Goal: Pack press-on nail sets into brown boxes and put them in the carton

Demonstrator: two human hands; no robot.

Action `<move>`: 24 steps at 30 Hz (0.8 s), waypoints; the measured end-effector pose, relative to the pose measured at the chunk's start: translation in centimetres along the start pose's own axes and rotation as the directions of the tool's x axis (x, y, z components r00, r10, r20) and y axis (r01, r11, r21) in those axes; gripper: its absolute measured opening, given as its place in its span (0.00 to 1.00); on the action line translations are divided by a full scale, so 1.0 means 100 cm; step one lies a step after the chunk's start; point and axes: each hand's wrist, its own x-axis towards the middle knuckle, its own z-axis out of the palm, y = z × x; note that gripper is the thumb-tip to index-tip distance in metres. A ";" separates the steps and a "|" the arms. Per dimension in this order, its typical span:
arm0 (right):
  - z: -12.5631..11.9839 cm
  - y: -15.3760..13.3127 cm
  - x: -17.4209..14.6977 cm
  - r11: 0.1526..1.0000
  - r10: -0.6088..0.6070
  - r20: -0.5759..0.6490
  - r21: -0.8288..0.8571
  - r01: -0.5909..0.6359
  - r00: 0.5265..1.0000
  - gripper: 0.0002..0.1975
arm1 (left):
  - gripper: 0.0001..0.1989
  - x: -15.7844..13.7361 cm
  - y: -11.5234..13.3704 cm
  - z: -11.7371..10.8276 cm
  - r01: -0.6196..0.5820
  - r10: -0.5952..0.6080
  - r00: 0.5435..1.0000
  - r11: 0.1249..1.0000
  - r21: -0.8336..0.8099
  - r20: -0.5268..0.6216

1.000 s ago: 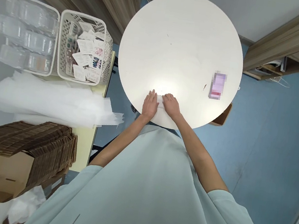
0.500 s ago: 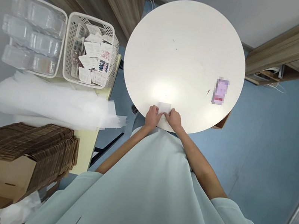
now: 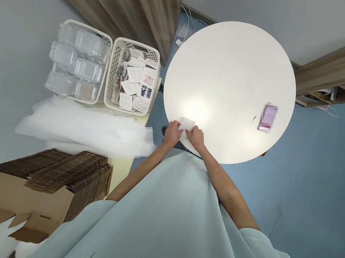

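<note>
We note two hands at work on one small white piece (image 3: 187,124), at the near edge of the round table (image 3: 233,73). The left hand (image 3: 172,133) and right hand (image 3: 196,137) are curled, thumbs inward, gripping its two sides; whether it lies flat or is slightly raised, we cannot tell. We judge the step as squaring or folding it; the next move seems to call for even, light thumb pressure.

Our count: one table, one blurred purplish item (image 3: 268,117) towards its right edge, two white baskets. The left basket (image 3: 109,55) bears six clear containers (image 3: 88,70), by our reckoning. Cards (image 3: 134,74) in the other and cartons (image 3: 19,194) overlap too much to count.
</note>
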 end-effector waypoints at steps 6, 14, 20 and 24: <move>0.002 -0.031 -0.001 1.000 -0.011 0.002 -0.014 0.011 1.000 0.12 | 0.08 0.008 -0.008 -0.028 0.010 -0.011 1.000 0.999 0.044 0.024; -0.011 -0.005 -0.033 0.996 -0.049 -0.016 0.073 0.050 0.999 0.09 | 0.11 -0.009 0.012 -0.037 0.028 -0.026 0.999 0.999 0.039 -0.041; -0.023 0.023 -0.061 0.968 -0.105 -0.036 0.227 0.110 0.994 0.06 | 0.18 -0.055 0.033 -0.032 0.041 -0.043 0.983 0.999 -0.017 -0.178; -0.026 0.028 -0.074 0.926 -0.167 -0.023 0.339 0.164 0.986 0.06 | 0.19 -0.093 0.042 -0.028 0.065 -0.079 0.963 0.996 -0.061 -0.259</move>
